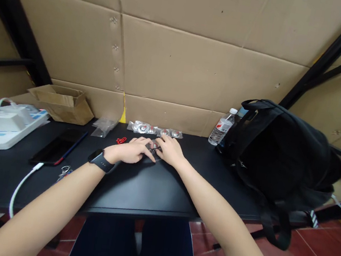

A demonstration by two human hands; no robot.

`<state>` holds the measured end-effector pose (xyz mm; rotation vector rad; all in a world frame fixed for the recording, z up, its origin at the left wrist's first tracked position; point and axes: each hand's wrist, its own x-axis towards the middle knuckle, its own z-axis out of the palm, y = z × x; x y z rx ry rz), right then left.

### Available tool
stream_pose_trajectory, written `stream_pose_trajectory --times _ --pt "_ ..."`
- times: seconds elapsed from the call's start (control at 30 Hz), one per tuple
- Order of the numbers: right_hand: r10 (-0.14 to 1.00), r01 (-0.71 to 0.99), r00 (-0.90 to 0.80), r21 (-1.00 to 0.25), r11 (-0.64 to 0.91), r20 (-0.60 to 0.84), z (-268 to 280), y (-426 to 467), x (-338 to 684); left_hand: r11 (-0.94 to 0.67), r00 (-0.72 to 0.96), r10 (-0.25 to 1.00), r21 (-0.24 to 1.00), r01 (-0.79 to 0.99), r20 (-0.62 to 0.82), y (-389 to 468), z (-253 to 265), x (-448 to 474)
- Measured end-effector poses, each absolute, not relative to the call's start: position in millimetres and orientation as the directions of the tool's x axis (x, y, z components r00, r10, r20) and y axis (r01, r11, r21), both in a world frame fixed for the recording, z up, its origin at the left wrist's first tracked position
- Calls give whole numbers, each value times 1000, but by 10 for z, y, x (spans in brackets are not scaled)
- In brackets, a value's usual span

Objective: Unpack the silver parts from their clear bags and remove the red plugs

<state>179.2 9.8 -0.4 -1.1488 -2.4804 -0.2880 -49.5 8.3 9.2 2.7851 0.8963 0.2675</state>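
Observation:
My left hand (133,150), with a black watch (100,160) on the wrist, and my right hand (171,150) meet over the black table. Between their fingertips is a small clear plastic packet (155,145) with a bit of red and something shiny in it. Both hands have their fingers bent in on it; my fingers hide much of it. Just beyond, a row of clear packets (142,128) with round silvery pieces lies along the back of the table. A small red cord (121,140) rests left of my left hand.
On the left are a brown paper bag (65,106), clear plastic bags (104,127), a black phone (59,145) on a white cable, a white power strip (10,127) and a keyring (64,172). A water bottle (221,129) and black backpack (284,158) stand right. Cardboard (179,69) walls the back.

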Motion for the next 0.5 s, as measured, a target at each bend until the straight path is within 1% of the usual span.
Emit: stream_pose_trajectory --times 0.07,0.13,0.2,0.27,0.37,0.43,0.5 --pt "635 645 -648 -141 751 421 56 101 1905 -800 789 586 286 528 183 95 111 -486" --pt "620 556 -638 -284 781 458 108 103 2023 -784 740 615 314 536 272 96 111 -450" --pt "630 521 -609 -356 776 482 123 118 2115 -751 669 661 309 584 341 97 83 -397" --pt "630 515 -611 -364 777 480 91 151 2160 -722 623 690 283 632 370 102 41 -346" --pt "633 526 -630 -352 774 450 -16 224 2149 -703 606 706 255 664 367 123 7 -314" --pt "646 539 -620 -358 763 445 -87 268 2114 -690 591 719 268 673 367 141 19 -331" --pt "657 548 -586 -365 752 474 -135 294 2075 -672 558 737 320 668 380 157 50 -366"
